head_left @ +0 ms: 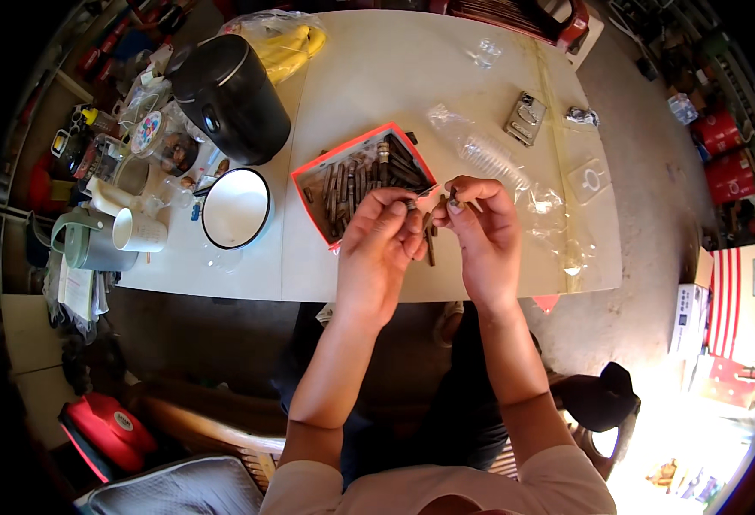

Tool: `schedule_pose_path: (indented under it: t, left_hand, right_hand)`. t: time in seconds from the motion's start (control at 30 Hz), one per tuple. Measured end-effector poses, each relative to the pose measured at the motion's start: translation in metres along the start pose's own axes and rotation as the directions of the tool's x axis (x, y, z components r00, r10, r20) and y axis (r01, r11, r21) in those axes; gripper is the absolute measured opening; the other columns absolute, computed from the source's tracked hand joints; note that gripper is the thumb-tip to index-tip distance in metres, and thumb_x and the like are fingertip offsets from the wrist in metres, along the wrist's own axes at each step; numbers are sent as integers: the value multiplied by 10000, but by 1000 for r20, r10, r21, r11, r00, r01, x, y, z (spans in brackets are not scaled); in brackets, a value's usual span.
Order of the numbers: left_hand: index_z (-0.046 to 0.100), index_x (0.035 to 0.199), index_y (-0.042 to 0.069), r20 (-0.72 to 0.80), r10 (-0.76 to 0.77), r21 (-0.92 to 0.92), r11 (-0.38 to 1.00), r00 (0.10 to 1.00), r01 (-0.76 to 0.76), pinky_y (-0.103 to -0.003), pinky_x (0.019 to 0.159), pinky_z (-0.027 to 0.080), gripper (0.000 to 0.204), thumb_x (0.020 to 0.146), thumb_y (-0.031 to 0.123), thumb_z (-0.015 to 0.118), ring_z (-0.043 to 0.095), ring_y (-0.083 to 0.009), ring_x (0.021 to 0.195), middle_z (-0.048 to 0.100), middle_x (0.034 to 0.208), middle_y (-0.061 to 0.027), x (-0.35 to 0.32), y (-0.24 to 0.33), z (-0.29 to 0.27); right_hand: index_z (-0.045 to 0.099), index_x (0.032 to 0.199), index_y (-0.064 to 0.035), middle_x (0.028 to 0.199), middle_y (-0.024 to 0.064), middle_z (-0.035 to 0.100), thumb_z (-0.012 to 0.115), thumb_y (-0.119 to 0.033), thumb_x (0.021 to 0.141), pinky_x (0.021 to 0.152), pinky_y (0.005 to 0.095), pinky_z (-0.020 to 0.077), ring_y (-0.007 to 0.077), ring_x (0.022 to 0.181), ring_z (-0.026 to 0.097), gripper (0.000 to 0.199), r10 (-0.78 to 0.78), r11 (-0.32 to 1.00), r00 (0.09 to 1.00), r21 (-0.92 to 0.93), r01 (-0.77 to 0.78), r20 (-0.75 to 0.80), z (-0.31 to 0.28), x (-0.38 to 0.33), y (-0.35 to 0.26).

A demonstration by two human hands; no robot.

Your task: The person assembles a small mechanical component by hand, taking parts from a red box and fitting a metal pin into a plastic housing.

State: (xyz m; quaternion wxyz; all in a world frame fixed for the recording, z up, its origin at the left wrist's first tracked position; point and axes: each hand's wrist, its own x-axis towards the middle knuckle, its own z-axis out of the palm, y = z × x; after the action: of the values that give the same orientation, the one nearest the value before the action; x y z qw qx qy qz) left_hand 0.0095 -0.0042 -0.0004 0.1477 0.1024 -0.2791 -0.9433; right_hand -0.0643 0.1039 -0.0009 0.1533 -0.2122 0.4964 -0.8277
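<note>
Both of my hands are raised over the near part of the table, in front of a red-rimmed box (pixel 321 225). The box holds many dark metal rods (pixel 343 184), some of them ridged like drill bits. My left hand (pixel 375 245) pinches a small dark metal piece (pixel 410 204) between thumb and fingers. Close by on the right, my right hand (pixel 486 240) is closed in a pinch on a small shiny metal piece (pixel 454 204). The exact kind of either piece is too small to tell. A few loose rods (pixel 431 249) lie on the table between the hands.
Left of the box are a white bowl (pixel 236 209) with a dark rim, a black lidded container (pixel 231 103) and a white cup (pixel 139 230). Clear plastic packaging (pixel 480 154) and a metal plate (pixel 525 118) lie to the right. A yellow bag (pixel 291 51) sits at the back.
</note>
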Motion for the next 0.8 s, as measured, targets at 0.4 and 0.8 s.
schedule_pose_path:
  t: [0.4, 0.8]
  left_hand:
    - [504, 1089, 34, -19, 137, 39, 990, 990, -136, -246, 694, 439, 204, 893, 43, 557, 531, -92, 770, 594, 935, -40, -16, -2, 7]
    - [499, 1094, 25, 142, 372, 259, 881, 918, -397, -234, 722, 447, 182, 918, 65, 521, 544, -101, 819, 579, 915, -53, -13, 2, 18]
  right_hand:
    - [620, 875, -4, 963, 112, 579, 572, 110, 770, 656, 243, 481, 147, 811, 579, 163, -420, 740, 904, -545, 393, 82, 23, -15, -3]
    - [542, 989, 22, 926, 49, 554, 631, 68, 798, 735, 226, 466, 90, 812, 549, 215, -56, 974, 996, -217, 70, 71, 28, -15, -35]
